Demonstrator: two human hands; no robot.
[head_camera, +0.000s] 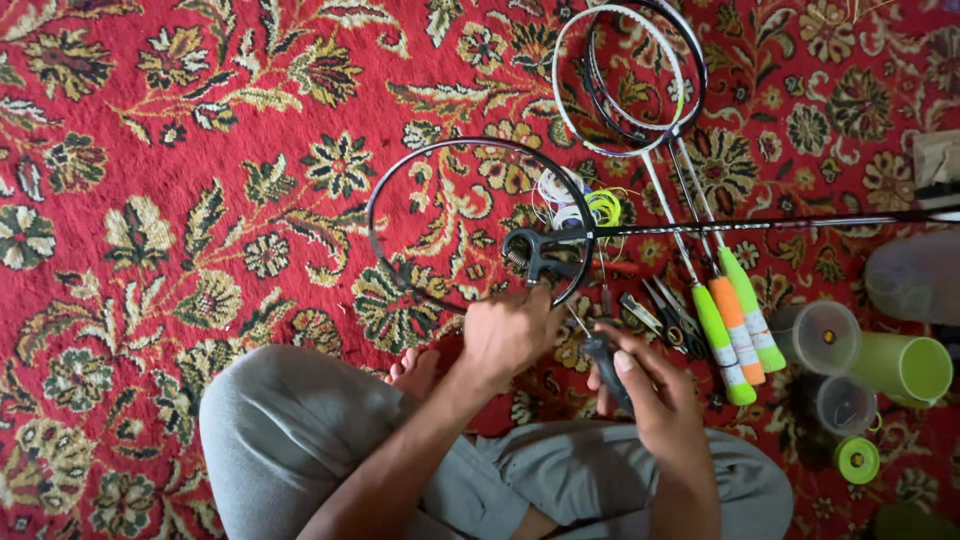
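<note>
Red patterned carpet (150, 150) fills the frame; we sit cross-legged on it, grey trousers low centre. Our left hand (505, 335) grips the lower rim of an unstrung black racket frame (385, 190), fingers curled shut around it, just below a black clamp (535, 255) fixed on the rim. Frame lies mid-frame, shaft running right. Our right hand (650, 390) holds a dark-handled awl (603, 358), fingers wrapped tight on the handle, thin tip pointing up toward the rim. Coiled white and yellow string (580, 205) sits just right of the clamp. Pliers (670, 318) lie beside, three spare rackets (630, 80) upper right, spools and cups (860, 350) right edge. Risk, as we judge: awl tip slipping off the rim toward our left fingers, or the loose string tangling on the clamp.
</note>
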